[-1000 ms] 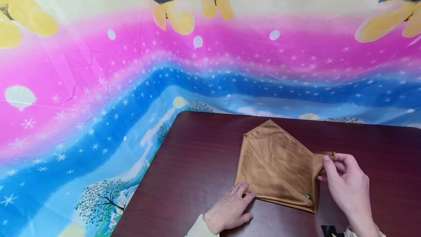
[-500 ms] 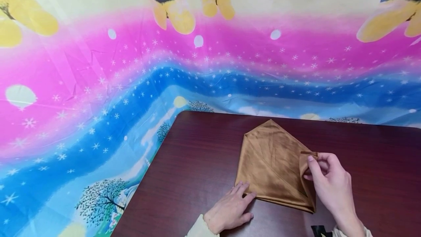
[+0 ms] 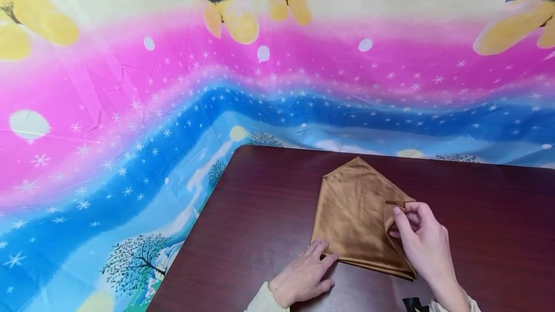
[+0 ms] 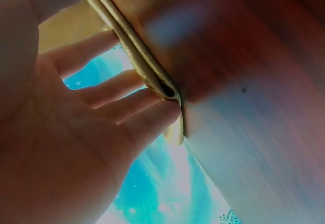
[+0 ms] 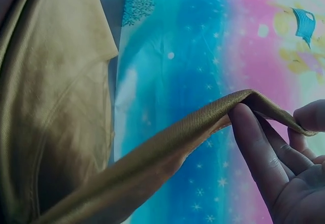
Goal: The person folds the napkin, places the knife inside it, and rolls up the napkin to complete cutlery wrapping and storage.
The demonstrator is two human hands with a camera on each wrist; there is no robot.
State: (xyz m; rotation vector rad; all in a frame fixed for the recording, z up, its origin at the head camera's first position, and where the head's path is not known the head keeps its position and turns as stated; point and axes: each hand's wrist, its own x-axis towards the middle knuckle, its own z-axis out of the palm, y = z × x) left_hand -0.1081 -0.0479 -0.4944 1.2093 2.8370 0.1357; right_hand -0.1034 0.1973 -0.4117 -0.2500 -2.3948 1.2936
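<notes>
while left fingers [image 3: 320,247] touch brown cloth [image 3: 351,220] at corner, right fingers [image 5: 256,155] pinch flap [image 5: 177,132].

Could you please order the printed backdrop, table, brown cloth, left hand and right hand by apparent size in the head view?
Printed backdrop
Table
Brown cloth
Then the left hand and right hand, too alike to rank.

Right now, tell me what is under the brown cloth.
The brown cloth lies on the dark tabletop, which shows beside it. The right hand pinches a raised flap; whatever the folded layers cover cannot be seen.
</notes>
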